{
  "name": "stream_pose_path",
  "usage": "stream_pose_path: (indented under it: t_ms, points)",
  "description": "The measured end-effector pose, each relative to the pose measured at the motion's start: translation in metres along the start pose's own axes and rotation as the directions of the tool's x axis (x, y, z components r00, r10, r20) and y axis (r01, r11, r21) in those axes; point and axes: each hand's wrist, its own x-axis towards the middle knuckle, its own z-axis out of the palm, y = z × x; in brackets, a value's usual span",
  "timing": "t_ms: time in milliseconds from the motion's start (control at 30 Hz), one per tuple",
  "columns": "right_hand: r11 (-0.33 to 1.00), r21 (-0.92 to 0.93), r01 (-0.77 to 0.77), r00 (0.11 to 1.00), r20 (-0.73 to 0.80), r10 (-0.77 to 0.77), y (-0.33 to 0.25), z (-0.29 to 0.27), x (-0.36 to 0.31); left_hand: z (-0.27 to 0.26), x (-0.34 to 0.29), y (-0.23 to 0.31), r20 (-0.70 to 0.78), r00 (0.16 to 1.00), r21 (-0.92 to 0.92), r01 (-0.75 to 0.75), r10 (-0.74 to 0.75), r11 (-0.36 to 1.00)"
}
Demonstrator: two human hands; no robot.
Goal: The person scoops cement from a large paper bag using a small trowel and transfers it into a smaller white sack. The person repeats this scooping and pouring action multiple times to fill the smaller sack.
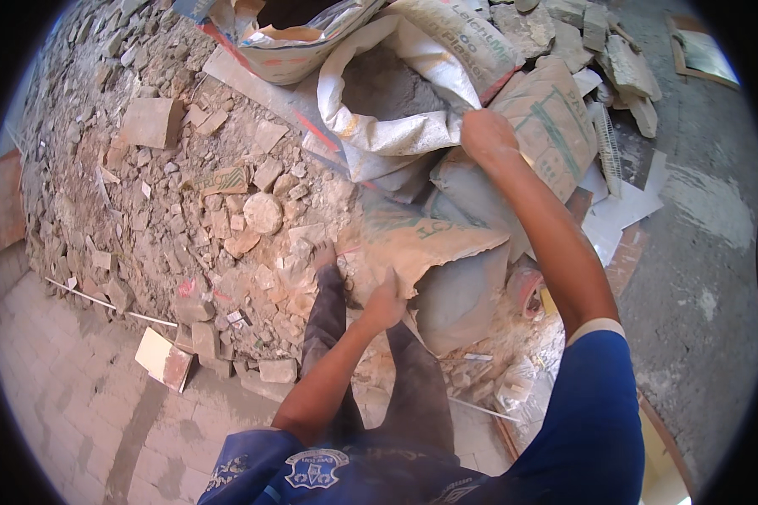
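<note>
My left hand (384, 303) is closed on the torn edge of a brown paper cement bag (434, 248), whose mouth gapes toward me and shows a grey inside. Farther off, my right hand (487, 135) makes a fist at the rolled rim of a white woven sack (354, 135). Grey powder (396, 88) lies inside that sack. Beside my right forearm rests another brown paper bag (552, 118) with green print, plump and lying on its side.
Broken stone and rubble (177, 202) cover the ground on the left. An open paper sack (299, 50) stands at the far side. Concrete slabs (627, 71) are heaped at the far right, near a grey floor (699, 252). Below the rubble runs a paved floor (84, 370).
</note>
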Motion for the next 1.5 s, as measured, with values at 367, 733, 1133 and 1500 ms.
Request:
stream_pose_path:
  t_ms: [367,733,1133,1500]
  points:
    - [0.924,0.367,-0.110,0.973,-0.150,0.175,0.050,0.012,-0.070,0.008,-0.013,0.001,-0.032,0.999,0.122,-0.011,0.015,0.992]
    - [0.496,0.645,-0.582,0.662,0.022,0.749,0.097,0.176,-0.289,0.052,-0.009,-0.012,-0.254,0.965,-0.321,-0.018,-0.068,0.947]
    - [0.070,0.718,-0.693,0.584,0.502,0.637,0.026,0.285,-0.342,0.058,0.002,-0.024,-0.517,0.855,-0.175,-0.150,0.038,0.973]
    - [-0.908,0.400,-0.123,0.566,0.780,0.267,0.085,0.285,-0.374,-0.038,0.018,0.044,-0.324,0.943,0.018,-0.077,0.078,0.997]
